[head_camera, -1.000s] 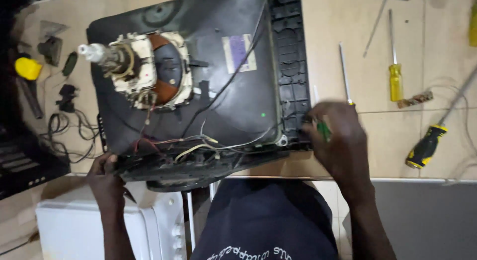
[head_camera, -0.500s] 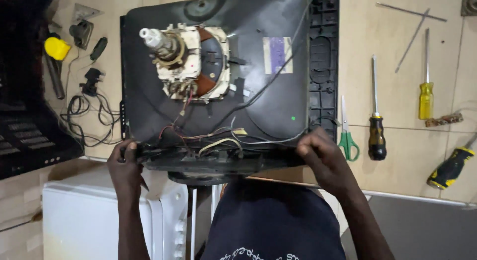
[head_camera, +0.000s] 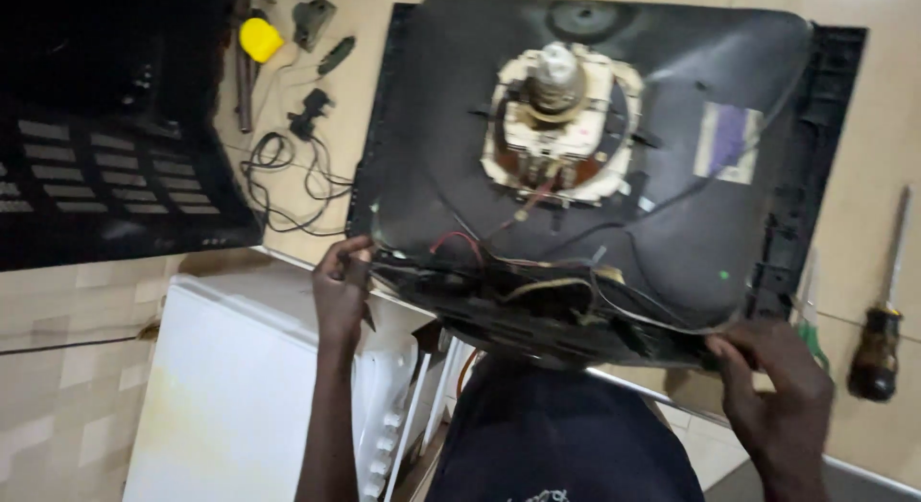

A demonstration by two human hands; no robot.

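Observation:
A black picture tube in its front frame [head_camera: 451, 157] lies face down on the tan worktable [head_camera: 878, 147]. Its neck with a white yoke and copper coil [head_camera: 556, 128] points up at me. Loose wires [head_camera: 537, 272] run along the near edge. My left hand [head_camera: 341, 291] grips the frame's near left corner. My right hand [head_camera: 772, 382] grips the near right corner. A pale sticker [head_camera: 726, 142] sits on the tube's right side.
A black vented back cover [head_camera: 106, 166] lies at the left. Near it are a yellow-headed tool [head_camera: 259, 39], a black cable [head_camera: 288, 171] and small parts. A black-handled screwdriver [head_camera: 878, 339] lies at the right. A white appliance [head_camera: 240, 387] stands below the table edge.
The view has swung and closed in, so the tube now sits further right and larger. Both hands stay on the near corners, and the set has turned slightly on the table.

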